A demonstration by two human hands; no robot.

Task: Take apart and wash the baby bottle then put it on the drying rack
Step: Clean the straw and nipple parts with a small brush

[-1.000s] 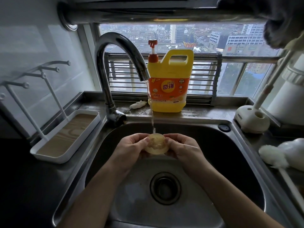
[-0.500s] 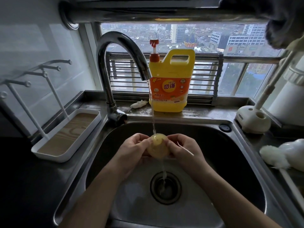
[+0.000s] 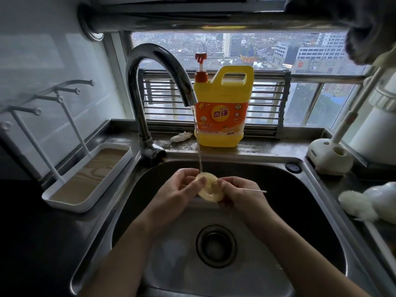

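left hand: left hand point(image 3: 179, 189) over the sink, thumb and fingers pinching the left edge of the nipple piece
right hand: right hand point(image 3: 239, 192) grasping the right edge of the same piece; a thin white stick point(image 3: 255, 191) pokes out rightward from between its fingers
task item: nipple piece point(image 3: 210, 187), yellowish translucent round disc, held between both hands above the basin, tilted toward the camera, directly under the stream
water: water stream point(image 3: 198, 142) running from the spout, landing on the far rim of the disc
faucet: faucet point(image 3: 150, 82), curved chrome gooseneck, base at far left corner of the sink
sink: sink point(image 3: 308, 185), steel basin, wet; drain point(image 3: 216, 245) near centre, below the hands
drying rack: drying rack point(image 3: 90, 174), white tray with wood-look insert and slanted white pegs, on counter left of the sink
detergent: detergent jug point(image 3: 222, 108), yellow with orange label and red pump, on the far ledge behind the stream
ledge bit: small white object point(image 3: 181, 136) just left of the jug, cannot tell what it is
right counter: white brush holder point(image 3: 330, 156) with a long handle standing in it; fluffy white brush head point(image 3: 355, 205) lying near the right edge
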